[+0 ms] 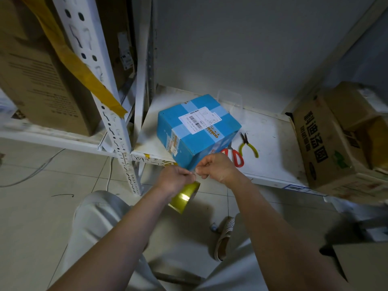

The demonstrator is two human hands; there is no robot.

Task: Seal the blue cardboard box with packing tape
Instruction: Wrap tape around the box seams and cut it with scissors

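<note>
The blue cardboard box (pixel 198 131) stands on a low white shelf (pixel 270 148), one corner over the front edge, a white barcode label on its top under clear tape. Just in front of that corner my left hand (pixel 175 179) grips a roll of yellowish packing tape (pixel 184 198), which hangs below the fingers. My right hand (pixel 218 168) pinches the loose tape end right beside my left fingertips. The two hands nearly touch, close to the box's lower front corner.
Red-handled scissors (pixel 236 157) and yellow-handled pliers (pixel 247 144) lie on the shelf right of the box. An open brown carton (pixel 333 141) stands at the right end. A white slotted upright (pixel 114 124) and a large brown carton (pixel 39 80) stand at left. Tiled floor below.
</note>
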